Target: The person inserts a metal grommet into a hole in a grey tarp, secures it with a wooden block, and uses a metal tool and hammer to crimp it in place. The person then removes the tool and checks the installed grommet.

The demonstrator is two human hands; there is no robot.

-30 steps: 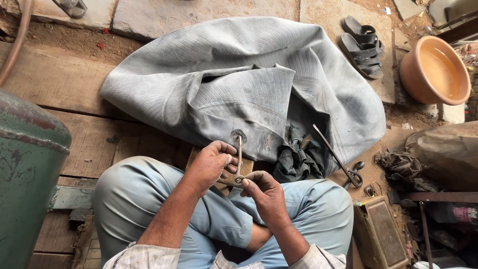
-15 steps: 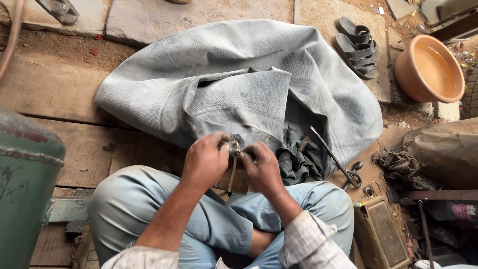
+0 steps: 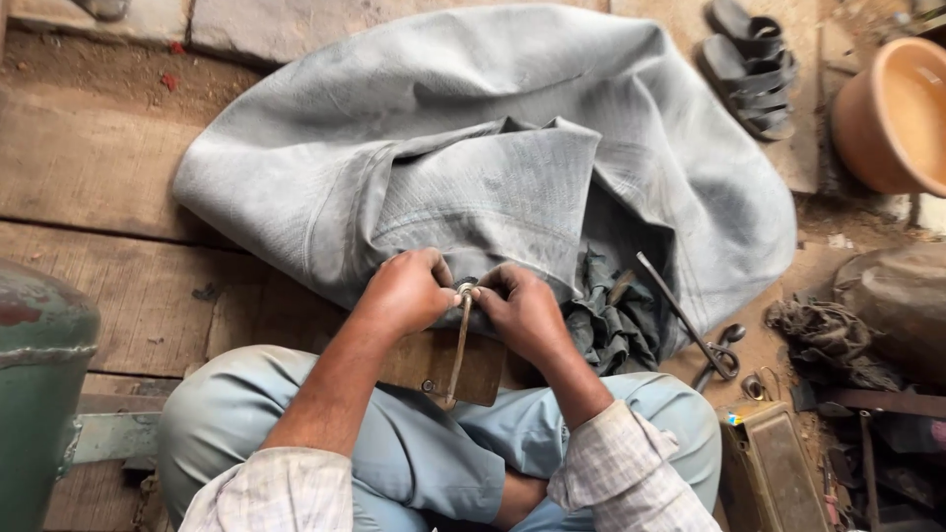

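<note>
Observed: person sat cross-legged on the wooden floor point(image 3: 118, 187), a large grey rubber inner tube point(image 3: 473, 148) spread ahead and draped toward the lap. Both hands met at the tube's metal valve point(image 3: 465, 289) on its near edge. Left hand point(image 3: 409, 291) was closed on the rubber beside the valve; right hand point(image 3: 520, 307) was pinched in against it from the other side, knuckles up, wrists low, forearms converging. A thin metal rod point(image 3: 456, 345) hung from the valve over a small wooden block point(image 3: 443, 365) resting on the legs. Risk, as judged: the rod could slip off the valve if the rubber bunched under the grip, nicking the tube or a finger. A long metal tool point(image 3: 680, 310) lay to the right, untouched.
</note>
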